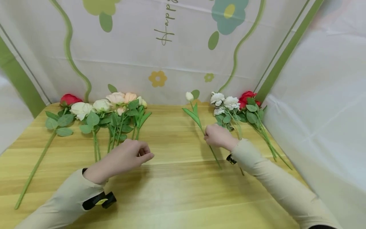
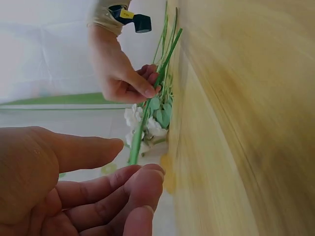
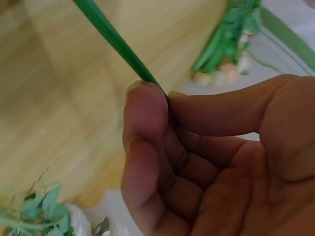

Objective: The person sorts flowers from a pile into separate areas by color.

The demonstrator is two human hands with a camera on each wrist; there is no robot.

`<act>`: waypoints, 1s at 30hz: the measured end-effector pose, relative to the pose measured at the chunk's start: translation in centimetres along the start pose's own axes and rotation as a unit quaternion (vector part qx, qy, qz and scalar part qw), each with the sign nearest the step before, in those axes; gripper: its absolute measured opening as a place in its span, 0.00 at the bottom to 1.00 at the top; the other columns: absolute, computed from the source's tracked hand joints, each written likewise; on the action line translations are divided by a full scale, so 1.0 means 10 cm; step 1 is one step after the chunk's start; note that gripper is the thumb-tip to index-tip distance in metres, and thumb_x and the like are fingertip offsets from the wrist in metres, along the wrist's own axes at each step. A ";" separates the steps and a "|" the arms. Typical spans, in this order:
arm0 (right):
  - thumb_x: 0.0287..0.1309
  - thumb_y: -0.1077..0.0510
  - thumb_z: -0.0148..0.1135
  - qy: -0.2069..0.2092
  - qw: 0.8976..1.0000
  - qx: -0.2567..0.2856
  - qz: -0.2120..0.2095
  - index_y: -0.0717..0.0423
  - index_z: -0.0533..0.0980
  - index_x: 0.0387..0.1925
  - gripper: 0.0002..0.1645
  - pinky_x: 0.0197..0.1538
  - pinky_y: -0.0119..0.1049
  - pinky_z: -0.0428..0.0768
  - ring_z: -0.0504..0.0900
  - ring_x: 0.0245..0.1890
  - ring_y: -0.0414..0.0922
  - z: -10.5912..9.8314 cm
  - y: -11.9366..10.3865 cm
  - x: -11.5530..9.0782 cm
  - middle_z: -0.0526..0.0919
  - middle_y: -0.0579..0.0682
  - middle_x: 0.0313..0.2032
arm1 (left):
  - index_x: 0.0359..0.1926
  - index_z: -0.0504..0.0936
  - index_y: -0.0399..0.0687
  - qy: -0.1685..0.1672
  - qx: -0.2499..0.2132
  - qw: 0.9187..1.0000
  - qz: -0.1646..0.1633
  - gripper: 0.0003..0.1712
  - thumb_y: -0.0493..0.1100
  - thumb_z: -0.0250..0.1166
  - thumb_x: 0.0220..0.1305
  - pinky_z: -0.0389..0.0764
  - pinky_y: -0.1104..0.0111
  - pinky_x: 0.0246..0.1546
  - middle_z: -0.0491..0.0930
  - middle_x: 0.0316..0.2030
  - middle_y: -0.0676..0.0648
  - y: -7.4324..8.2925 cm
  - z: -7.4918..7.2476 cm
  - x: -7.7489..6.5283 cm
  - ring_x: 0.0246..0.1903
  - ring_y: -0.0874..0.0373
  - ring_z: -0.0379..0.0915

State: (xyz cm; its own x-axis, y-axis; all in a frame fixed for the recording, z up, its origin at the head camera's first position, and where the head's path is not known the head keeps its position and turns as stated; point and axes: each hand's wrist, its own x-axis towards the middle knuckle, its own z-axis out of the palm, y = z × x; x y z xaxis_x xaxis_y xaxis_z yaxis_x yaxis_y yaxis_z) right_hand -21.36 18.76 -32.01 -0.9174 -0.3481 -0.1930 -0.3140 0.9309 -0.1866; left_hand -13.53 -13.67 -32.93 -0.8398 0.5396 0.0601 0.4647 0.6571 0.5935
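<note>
A single white tulip with long green leaves leans over the right half of the table. My right hand pinches its stem between thumb and fingertips; the right wrist view shows the green stem passing into that pinch. Over the table on the left, my left hand hovers in front of a row of flowers, loosely bent and holding nothing. A gap separates its thumb and fingers in the left wrist view. Just beside the right hand lie white ruffled flowers, their stems partly hidden behind that hand.
Along the left back lie a red rose, white roses, and peach and pink blooms, stems toward me. Red flowers lie at the right back edge. A printed cloth hangs behind the wooden table.
</note>
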 end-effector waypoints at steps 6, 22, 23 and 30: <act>0.57 0.69 0.49 -0.070 0.995 -0.042 0.049 0.55 0.73 0.17 0.16 0.15 0.34 0.65 0.70 0.11 0.42 -0.05 0.12 0.25 0.74 0.49 0.14 | 0.31 0.82 0.49 -0.012 0.001 1.000 -0.011 0.10 0.46 0.63 0.70 0.73 0.65 0.22 0.77 0.20 0.55 -0.05 -0.06 -0.02 0.17 0.62 0.70; 0.57 0.63 0.50 -0.076 0.992 -0.037 0.094 0.55 0.73 0.19 0.13 0.15 0.35 0.66 0.71 0.08 0.42 0.07 0.17 0.40 0.75 0.49 0.11 | 0.25 0.78 0.52 -0.003 0.046 0.998 -0.030 0.16 0.48 0.60 0.72 0.67 0.66 0.19 0.69 0.15 0.55 -0.10 -0.20 -0.05 0.14 0.62 0.64; 0.59 0.61 0.52 -0.072 0.993 -0.031 0.091 0.55 0.73 0.19 0.13 0.16 0.36 0.66 0.71 0.09 0.42 0.04 0.16 0.36 0.74 0.49 0.11 | 0.24 0.78 0.52 0.007 0.059 0.998 -0.030 0.16 0.47 0.60 0.72 0.66 0.66 0.19 0.68 0.14 0.56 -0.10 -0.21 -0.05 0.14 0.63 0.63; 0.67 0.51 0.60 -0.004 0.995 0.093 0.018 0.54 0.73 0.17 0.22 0.20 0.35 0.69 0.70 0.12 0.40 -0.04 -0.06 0.03 0.73 0.47 0.13 | 0.25 0.79 0.54 0.048 0.119 0.991 -0.040 0.14 0.45 0.62 0.71 0.62 0.66 0.17 0.66 0.15 0.56 -0.11 -0.21 -0.05 0.14 0.63 0.60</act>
State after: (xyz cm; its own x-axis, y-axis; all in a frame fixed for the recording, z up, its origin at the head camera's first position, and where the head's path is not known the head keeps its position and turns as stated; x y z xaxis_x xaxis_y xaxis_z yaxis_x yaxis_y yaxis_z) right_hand -21.54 18.17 -31.58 -0.9250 -0.3167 -0.2101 -0.2296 0.9062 -0.3550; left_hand -14.19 -15.79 -31.89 -0.8937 0.4366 0.1034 0.4399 0.8071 0.3938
